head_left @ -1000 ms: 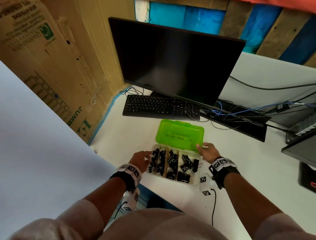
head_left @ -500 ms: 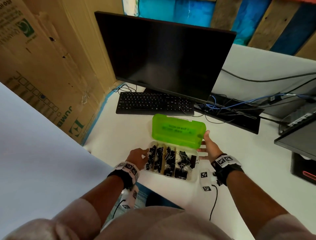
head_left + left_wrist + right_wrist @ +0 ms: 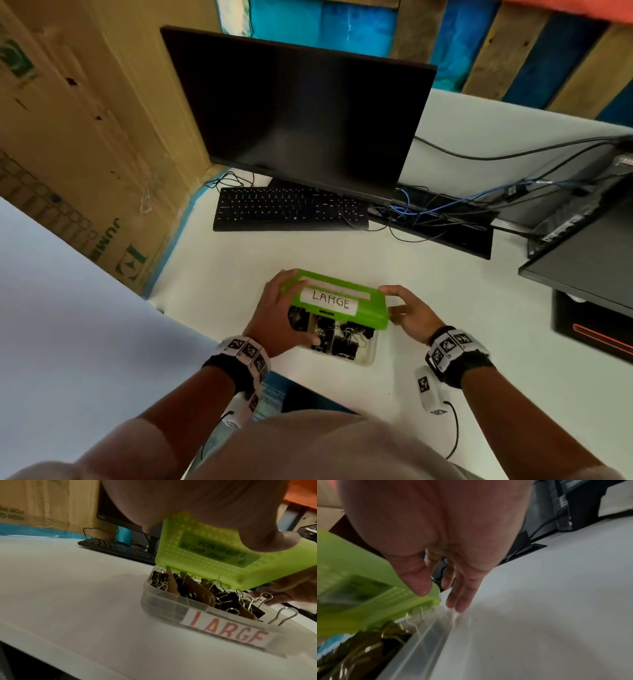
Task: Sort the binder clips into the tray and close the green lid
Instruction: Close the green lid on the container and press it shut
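Note:
A clear tray (image 3: 368,356) marked LARGE sits on the white desk, full of black binder clips (image 3: 342,342). Its green lid (image 3: 373,308) is tipped forward over the tray's back half, with a gap at the front. My left hand (image 3: 277,311) grips the lid's left end, fingers over the top and thumb low by the tray's front. My right hand (image 3: 411,311) is at the lid's right end, fingers straight. In the right wrist view its thumb touches the lid (image 3: 359,588) at the corner. In the left wrist view the lid (image 3: 205,561) hangs above the clips (image 3: 223,599).
Behind the tray lies a black keyboard (image 3: 291,209) under a dark monitor (image 3: 301,113). Tangled cables (image 3: 428,212) run to the right toward a second screen (image 3: 589,253). A cardboard box (image 3: 68,137) walls the left side.
The lid has swung down from lying open behind the tray to partly covering it. My left hand left the tray's left edge and took the lid's left end. My right hand followed the lid's right end.

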Motion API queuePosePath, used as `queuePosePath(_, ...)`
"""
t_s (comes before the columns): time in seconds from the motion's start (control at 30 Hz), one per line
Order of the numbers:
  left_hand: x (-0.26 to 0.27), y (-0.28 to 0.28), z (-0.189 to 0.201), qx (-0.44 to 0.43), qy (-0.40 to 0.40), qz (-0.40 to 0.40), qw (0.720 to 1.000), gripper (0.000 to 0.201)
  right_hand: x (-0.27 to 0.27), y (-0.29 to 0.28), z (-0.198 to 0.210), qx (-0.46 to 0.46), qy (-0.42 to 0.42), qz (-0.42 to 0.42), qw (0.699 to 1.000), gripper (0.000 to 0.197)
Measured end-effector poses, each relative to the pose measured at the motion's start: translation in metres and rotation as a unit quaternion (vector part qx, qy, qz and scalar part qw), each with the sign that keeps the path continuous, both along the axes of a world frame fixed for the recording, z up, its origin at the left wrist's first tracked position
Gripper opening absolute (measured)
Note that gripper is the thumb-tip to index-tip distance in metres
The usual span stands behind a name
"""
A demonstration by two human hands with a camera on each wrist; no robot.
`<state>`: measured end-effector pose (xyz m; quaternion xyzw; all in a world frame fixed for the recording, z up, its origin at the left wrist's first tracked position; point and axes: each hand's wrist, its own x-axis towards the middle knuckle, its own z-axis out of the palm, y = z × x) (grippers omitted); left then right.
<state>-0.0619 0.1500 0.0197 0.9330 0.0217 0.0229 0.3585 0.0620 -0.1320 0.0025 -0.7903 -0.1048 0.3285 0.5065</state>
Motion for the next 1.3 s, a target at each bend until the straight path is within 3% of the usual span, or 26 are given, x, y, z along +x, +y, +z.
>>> queuePosePath(0.1, -0.004, 0.002, -0.005, 0.121, -0.025, -0.052, 0.991, 0.089, -0.014, -0.002, -0.006, -0.07, -0.088, 0.058, 0.992, 0.086)
queuePosePath(0.2, -0.011, -0.003, -0.011, 0.25, -0.045, -0.146, 0.956, 0.075, -0.028, -0.004, -0.016, -0.108, -0.143, 0.145, 0.973, 0.122)
queuePosePath(0.27, -0.017, -0.012, -0.016, 0.3, -0.057, -0.205, 0.93, 0.074, -0.032, -0.004, -0.017, -0.125, -0.158, 0.196, 0.96, 0.128)
queuePosePath(0.37, -0.017, -0.031, -0.02, 0.311, -0.053, -0.243, 0.918, 0.08, -0.03, -0.006, -0.017, -0.165, -0.172, 0.228, 0.944, 0.125)
queuePosePath(0.47, -0.01, -0.051, -0.019, 0.3, -0.017, -0.23, 0.926, 0.08, -0.032, -0.005, -0.02, -0.156, -0.14, 0.183, 0.961, 0.121)
queuePosePath(0.53, -0.005, -0.06, -0.017, 0.277, 0.002, -0.199, 0.94, 0.07, -0.036, -0.006, -0.022, -0.091, -0.099, 0.088, 0.987, 0.091)
queuePosePath(0.6, -0.001, -0.066, -0.016, 0.26, 0.011, -0.174, 0.95, 0.062, -0.037, -0.007, -0.021, -0.079, -0.093, -0.029, 0.992, 0.043)
queuePosePath(0.63, 0.001, -0.068, -0.015, 0.259, 0.012, -0.173, 0.95, 0.06, -0.036, -0.007, -0.021, -0.092, -0.093, -0.068, 0.989, 0.031)
queuePosePath(0.77, 0.004, -0.071, -0.017, 0.271, 0.028, -0.189, 0.943, 0.061, -0.036, -0.003, -0.015, -0.078, -0.016, -0.1, 0.992, 0.018)
queuePosePath(0.83, 0.005, -0.073, -0.016, 0.266, 0.038, -0.187, 0.945, 0.062, -0.035, 0.002, -0.012, -0.04, 0.067, -0.144, 0.987, 0.018)
queuePosePath(0.93, 0.007, -0.075, -0.017, 0.264, 0.027, -0.189, 0.945, 0.061, -0.036, 0.006, -0.006, 0.03, 0.16, -0.21, 0.964, 0.032)
queuePosePath(1.2, 0.015, -0.071, -0.013, 0.264, -0.016, -0.217, 0.94, 0.056, -0.029, 0.003, 0.003, 0.077, 0.245, -0.236, 0.937, 0.058)
queuePosePath(1.3, 0.014, -0.072, -0.015, 0.263, -0.021, -0.211, 0.941, 0.057, -0.029, 0.006, 0.008, 0.09, 0.26, -0.226, 0.934, 0.055)
